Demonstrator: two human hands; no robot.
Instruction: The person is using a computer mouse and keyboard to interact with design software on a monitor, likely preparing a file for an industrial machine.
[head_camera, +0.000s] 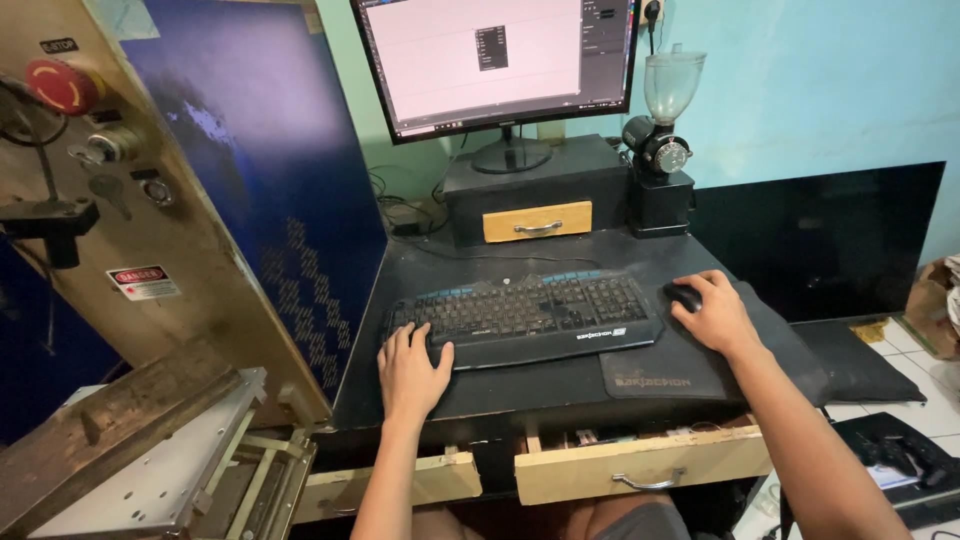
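A cramped workstation stood against a pale turquoise wall (800, 90), its black desktop (420, 270) worn and dusty. At twelve o'clock a black flat monitor (495, 60) showed a pale, mostly blank window and sat on a black box with a small wooden drawer front (537, 221). Just beside it, toward one o'clock, stood a black coffee grinder with a clear funnel-shaped hopper (667, 130).

In the middle of the desk lay a black keyboard with blue trim along its top edge (525, 315). The left hand (410, 370) rested at the keyboard's seven-o'clock corner — fingers spread apart and lying on the leftmost keys, gripping nothing. The right hand (712, 312) sat at three o'clock from the keyboard, fingers curled together over a small black computer mouse (684, 294), which lay on a dark grey cloth mouse pad (650, 375).

At nine o'clock leaned a tan machine panel (190, 250) with a red round stop button (62, 86) and a key switch, a dark blue sheet behind it. Below the desk edge, at six o'clock, two pale wooden drawers stood slightly open — the right drawer (640, 465) had a metal handle. A large black flat panel (820, 235) leaned on the wall at three o'clock.
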